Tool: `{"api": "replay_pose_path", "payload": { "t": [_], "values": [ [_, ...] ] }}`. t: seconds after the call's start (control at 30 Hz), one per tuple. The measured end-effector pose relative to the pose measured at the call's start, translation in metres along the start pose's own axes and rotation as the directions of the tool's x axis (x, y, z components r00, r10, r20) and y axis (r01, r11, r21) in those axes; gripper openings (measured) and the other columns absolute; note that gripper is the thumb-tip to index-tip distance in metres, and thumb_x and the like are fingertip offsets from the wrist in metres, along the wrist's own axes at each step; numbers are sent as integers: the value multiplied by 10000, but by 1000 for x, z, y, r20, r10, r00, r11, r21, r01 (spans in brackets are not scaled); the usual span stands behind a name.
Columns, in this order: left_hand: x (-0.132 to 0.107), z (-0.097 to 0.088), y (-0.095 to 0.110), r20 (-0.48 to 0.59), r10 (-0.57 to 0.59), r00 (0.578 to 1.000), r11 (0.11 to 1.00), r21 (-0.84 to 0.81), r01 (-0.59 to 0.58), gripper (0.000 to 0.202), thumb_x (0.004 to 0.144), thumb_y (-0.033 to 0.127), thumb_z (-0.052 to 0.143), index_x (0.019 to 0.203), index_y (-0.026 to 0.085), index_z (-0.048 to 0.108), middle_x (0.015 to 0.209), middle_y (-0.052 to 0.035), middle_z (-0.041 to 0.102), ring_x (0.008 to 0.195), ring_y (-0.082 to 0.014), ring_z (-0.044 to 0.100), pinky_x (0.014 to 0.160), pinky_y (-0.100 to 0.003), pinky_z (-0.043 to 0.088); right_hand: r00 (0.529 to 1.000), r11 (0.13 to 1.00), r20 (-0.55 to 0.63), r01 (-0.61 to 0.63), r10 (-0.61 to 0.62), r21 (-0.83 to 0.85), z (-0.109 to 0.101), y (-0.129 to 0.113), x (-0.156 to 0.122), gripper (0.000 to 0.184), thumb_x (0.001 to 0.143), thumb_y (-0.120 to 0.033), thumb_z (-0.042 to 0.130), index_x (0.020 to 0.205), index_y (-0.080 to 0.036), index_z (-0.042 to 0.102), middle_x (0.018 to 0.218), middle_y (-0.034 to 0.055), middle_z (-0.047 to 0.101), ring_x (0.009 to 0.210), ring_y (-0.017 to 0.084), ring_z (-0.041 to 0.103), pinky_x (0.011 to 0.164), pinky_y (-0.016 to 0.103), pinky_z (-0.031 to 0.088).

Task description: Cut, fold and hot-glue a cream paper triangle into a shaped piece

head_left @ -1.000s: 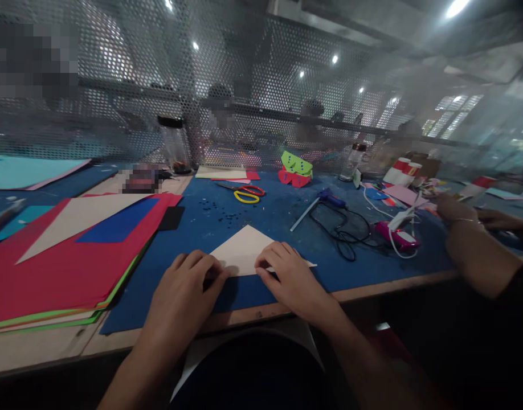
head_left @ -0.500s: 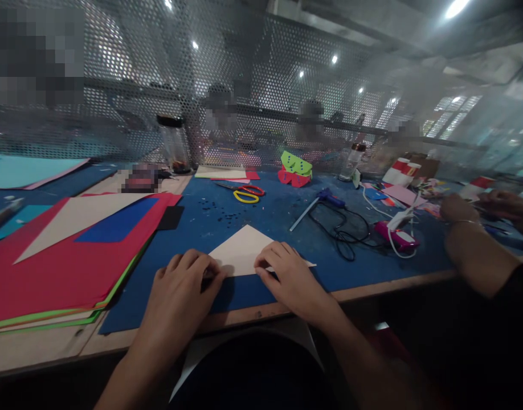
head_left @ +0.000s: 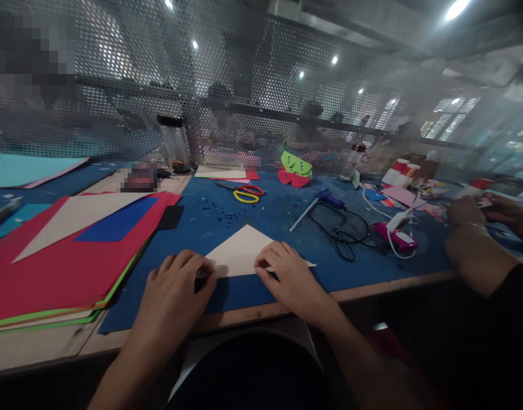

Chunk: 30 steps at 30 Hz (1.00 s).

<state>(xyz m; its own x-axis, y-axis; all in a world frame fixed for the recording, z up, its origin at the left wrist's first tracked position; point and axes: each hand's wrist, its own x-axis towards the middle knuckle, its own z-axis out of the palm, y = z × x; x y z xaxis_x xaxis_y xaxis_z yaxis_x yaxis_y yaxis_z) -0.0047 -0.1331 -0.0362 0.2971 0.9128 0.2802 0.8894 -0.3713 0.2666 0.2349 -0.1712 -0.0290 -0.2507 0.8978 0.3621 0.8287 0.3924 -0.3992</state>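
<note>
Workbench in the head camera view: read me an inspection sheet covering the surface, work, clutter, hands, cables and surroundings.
Surface: blue mat, dark specks scattered near the scissors.
Work: cream paper lying near the front edge, partly hidden by the hands.
Clutter: the scissors, a glue gun, green and red paper shapes; stacked coloured sheets to the left.
Hands: left hand at the paper's left end, right hand over its right part; how firm either grip is, unclear.
Cables: black cable looped loosely beside the glue gun; white cable by a pink box.
Surroundings: mesh screen behind; another person's forearm at right.
</note>
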Motion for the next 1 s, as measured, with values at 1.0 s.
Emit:
{"api": "replay_pose_path", "payload": {
  "t": [1.0],
  "values": [
    [-2,-9,-31,-13,-9,1000,996,-86,8,289,976,451,485,876,262,680,1057,-104,724,997,-348,624,909,-509,480,1000,1000,-14,11,-11,16,1,1,-1,104,1025,-122,634,993,-213,672,1106,48,710,1100,228,612,991,383,467]
  ]
}}
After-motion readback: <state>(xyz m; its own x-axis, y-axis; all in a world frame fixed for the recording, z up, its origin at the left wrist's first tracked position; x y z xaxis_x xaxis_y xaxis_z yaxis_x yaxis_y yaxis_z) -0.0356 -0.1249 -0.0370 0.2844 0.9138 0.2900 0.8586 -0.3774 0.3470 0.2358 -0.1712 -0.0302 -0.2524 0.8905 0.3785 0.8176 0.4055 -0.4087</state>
